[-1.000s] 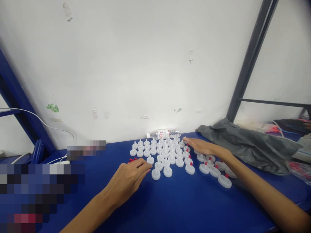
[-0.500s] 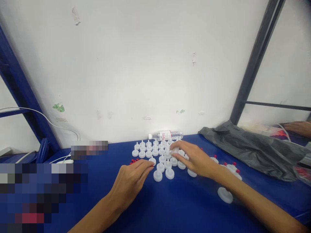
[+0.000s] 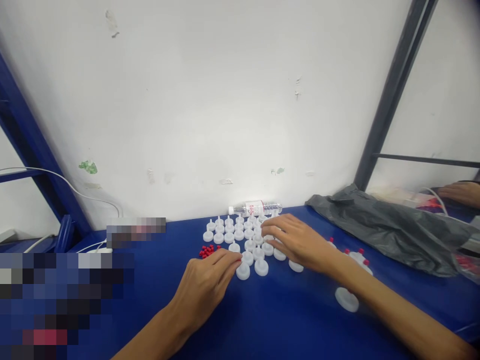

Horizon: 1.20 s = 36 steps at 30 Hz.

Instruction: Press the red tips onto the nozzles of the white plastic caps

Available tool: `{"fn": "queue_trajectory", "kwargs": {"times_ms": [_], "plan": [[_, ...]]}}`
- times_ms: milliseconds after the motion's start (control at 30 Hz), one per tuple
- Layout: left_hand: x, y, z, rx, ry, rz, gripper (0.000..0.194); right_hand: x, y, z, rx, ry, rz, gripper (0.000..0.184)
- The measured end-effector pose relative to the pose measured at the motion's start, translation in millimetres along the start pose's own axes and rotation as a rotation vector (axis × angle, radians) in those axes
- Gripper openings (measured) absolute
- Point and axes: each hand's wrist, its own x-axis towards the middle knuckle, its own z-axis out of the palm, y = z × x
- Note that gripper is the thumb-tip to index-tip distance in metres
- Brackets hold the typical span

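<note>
My left hand [image 3: 212, 272] is closed in a pinch on a small red cap [image 3: 240, 259], mostly hidden by the fingertips. It is beside a white nozzle lid [image 3: 243, 271] at the front of the group. A loose pile of red caps [image 3: 208, 251] lies behind the left knuckles. My right hand [image 3: 294, 242] hovers over the right part of the white nozzle lids [image 3: 229, 237], fingers bent round a white lid [image 3: 268, 238] that they largely cover. Most lids stand in rows, spouts up. Right of my wrist, several lids carry red caps [image 3: 366, 262].
A clear plastic bottle [image 3: 255, 207] lies against the wall behind the lids. Dark grey plastic sheeting [image 3: 390, 232] covers the right rear of the blue table [image 3: 243, 325]. Another person's hand [image 3: 461, 192] shows at far right. White cables [image 3: 93, 197] run along the left.
My left hand has shifted slightly right with the red cap, exposing more of the red pile. My right fingers have moved slightly left and now cover more of the white lid.
</note>
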Motion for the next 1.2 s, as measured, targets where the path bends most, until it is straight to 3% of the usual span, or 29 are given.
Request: {"fn": "queue_trajectory", "kwargs": {"times_ms": [167, 267, 400, 567, 767, 1200], "plan": [[2.2, 2.3, -2.7, 0.0, 0.004, -0.019, 0.015, -1.5, -18.7, -11.0, 0.143, 0.212, 0.115, 0.019], [3.7, 3.1, -4.0, -0.003, 0.04, -0.031, 0.014, -1.8, -43.2, -3.1, 0.328, 0.243, 0.074, 0.022], [3.1, 2.3, -4.1, -0.001, 0.06, -0.03, 0.014, -3.1, -57.8, 14.0, 0.472, 0.242, 0.085, 0.026], [1.3, 2.1, -4.2, -0.014, 0.015, 0.028, 0.017, -6.3, -54.4, 23.8, 0.524, 0.237, 0.16, 0.027], [1.9, 1.6, -4.9, -0.038, 0.014, 0.077, 0.017, -9.1, -51.6, 26.2, 0.521, 0.211, 0.145, 0.024], [2.4, 2.5, -5.6, -0.081, -0.038, 0.103, 0.018, -7.2, -56.5, 21.4, 0.674, 0.062, 0.282, 0.016]]}}
